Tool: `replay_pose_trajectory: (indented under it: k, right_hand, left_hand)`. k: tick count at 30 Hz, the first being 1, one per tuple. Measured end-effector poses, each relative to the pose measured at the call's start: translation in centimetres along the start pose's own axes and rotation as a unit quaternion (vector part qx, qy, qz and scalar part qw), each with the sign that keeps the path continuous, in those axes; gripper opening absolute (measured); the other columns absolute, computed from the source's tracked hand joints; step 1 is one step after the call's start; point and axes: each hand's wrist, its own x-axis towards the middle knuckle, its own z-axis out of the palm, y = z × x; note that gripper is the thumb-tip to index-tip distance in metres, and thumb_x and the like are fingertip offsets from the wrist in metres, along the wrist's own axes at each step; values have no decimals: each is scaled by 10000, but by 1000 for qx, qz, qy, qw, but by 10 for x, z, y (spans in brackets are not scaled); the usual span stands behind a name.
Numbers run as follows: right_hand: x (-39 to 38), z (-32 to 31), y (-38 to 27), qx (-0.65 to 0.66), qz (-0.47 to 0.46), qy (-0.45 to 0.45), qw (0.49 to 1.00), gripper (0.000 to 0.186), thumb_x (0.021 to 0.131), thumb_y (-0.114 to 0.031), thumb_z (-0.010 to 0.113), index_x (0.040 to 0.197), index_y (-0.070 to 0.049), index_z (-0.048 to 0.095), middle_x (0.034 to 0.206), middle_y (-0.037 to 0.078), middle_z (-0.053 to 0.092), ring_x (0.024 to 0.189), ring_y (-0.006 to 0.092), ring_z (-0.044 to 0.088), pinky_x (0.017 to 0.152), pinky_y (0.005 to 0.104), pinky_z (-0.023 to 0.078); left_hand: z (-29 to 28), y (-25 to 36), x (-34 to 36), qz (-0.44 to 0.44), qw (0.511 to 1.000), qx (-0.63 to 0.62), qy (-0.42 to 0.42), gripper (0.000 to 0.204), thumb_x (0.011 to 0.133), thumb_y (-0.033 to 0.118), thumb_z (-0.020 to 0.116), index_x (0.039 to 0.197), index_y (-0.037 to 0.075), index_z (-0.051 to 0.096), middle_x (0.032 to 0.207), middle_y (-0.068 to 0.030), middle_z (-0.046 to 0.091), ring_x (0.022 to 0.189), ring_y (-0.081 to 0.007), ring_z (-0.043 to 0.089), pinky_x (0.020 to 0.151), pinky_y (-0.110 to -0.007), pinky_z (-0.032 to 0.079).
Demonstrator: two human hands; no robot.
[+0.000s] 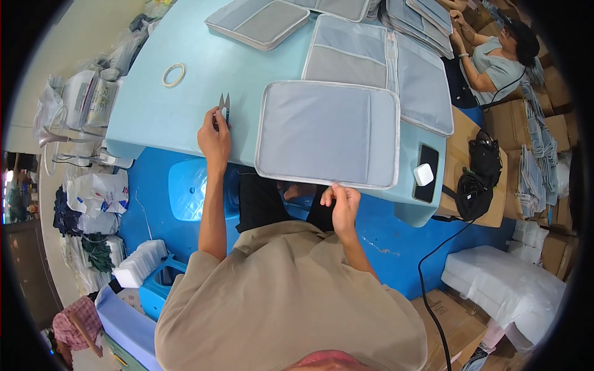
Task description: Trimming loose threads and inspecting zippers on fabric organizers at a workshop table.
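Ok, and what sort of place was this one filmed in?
Probably a small textile-goods workshop: stacked grey fabric cases, thread snips in the left hand, and cardboard boxes crowding the right side.

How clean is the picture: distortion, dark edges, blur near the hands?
In the head view, the fisheye curves the blue table; corners go black; no strong glare on the grey case; the left hand, right hand and snips look reasonably sharp.
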Motion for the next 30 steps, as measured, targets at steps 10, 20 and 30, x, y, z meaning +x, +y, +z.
replay_pose_trajectory:
  k: [10, 20, 30]
  right_hand:
    - [23, -36, -102, -247, -137, 21, 959, 407, 1002, -141, 513, 635, 31, 551, 570, 89, 573, 605, 188, 606, 636, 341, 495]
    - [93, -71, -85, -419, -150, 158, 882, 307, 1013, -245, 611, 1093, 49, 654, 835, 121, 673, 643, 198, 580, 637, 367, 481]
    - [124, -71, -74, -406, -133, 100, 898, 288, 1020, -197, 646, 1218, 7, 609, 800, 107, 650, 646, 169, 559, 615, 348, 454]
  left_hand:
    - [1, -4, 0, 2, 1000, -6, 2, 273, 1074, 212, 567, 1171, -1, 706, 705, -70, 655, 639, -128, 650, 606, -314, 499]
    - [1, 2, -1, -7, 1000, -1, -1, 262, 1059, 219, 559, 1161, 37, 717, 706, -86, 703, 650, -213, 706, 641, -346, 516]
    - [0, 0, -1, -1, 1000, 1, -2, 258, 1060, 213, 556, 1149, 28, 714, 713, -95, 701, 658, -209, 707, 634, -349, 513]
